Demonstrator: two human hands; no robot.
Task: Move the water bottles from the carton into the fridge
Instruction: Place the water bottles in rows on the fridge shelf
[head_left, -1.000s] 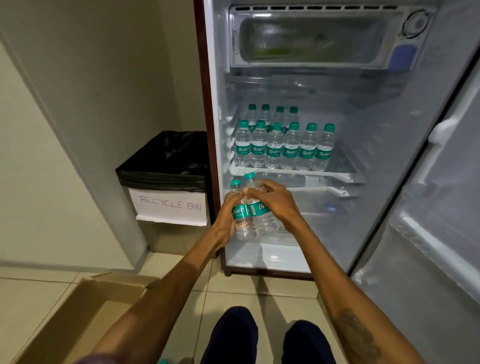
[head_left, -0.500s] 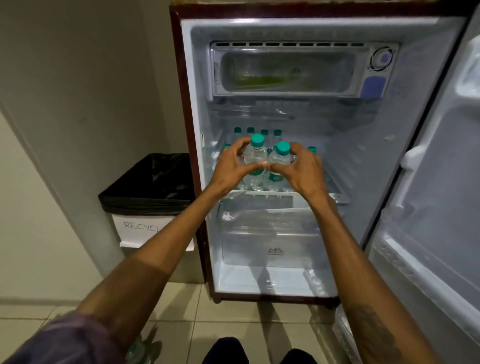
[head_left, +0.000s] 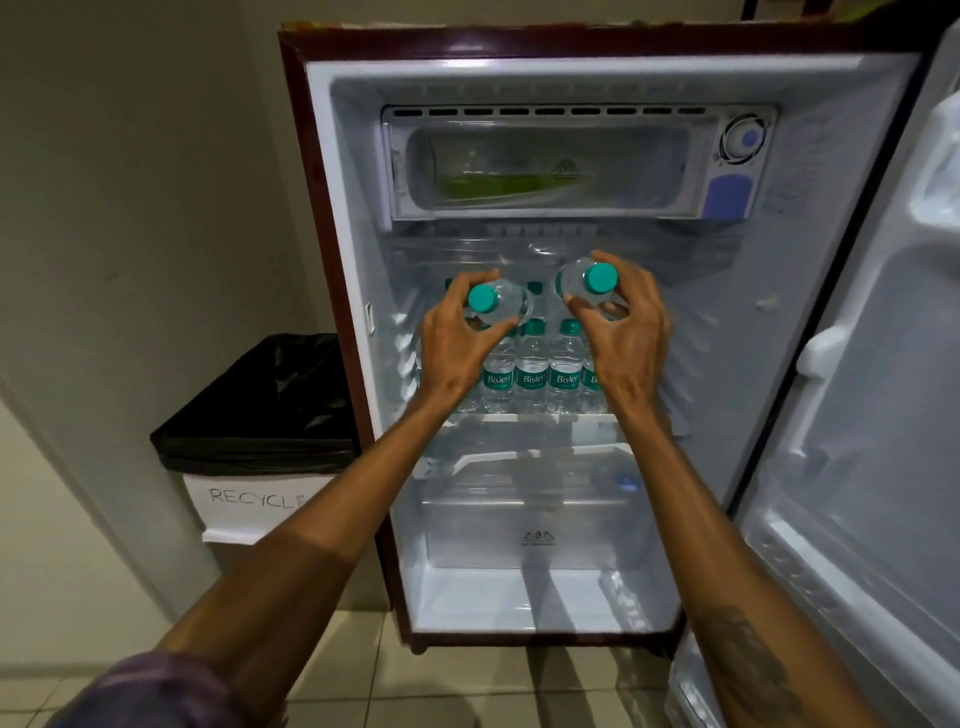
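Note:
The small fridge (head_left: 358, 218) stands open in front of me. Each of my hands grips one clear water bottle with a teal cap, tipped so the cap points toward me. My left hand (head_left: 449, 348) holds the left bottle (head_left: 498, 304); my right hand (head_left: 631, 332) holds the right bottle (head_left: 584, 283). Both are raised inside the fridge above the middle shelf (head_left: 524, 418), where several labelled bottles (head_left: 532, 371) stand in rows. The carton is out of view.
The fridge door (head_left: 878, 395) hangs open at the right. A bin with a black liner and a "RECYCLE" label (head_left: 260, 415) stands left of the fridge against the wall. A freezer box (head_left: 550, 161) sits above, a clear drawer (head_left: 530, 530) below.
My hands have lifted the two bottles from floor level up into the fridge, moved them apart and tipped them caps-forward. My head has come closer; the carton has left the view.

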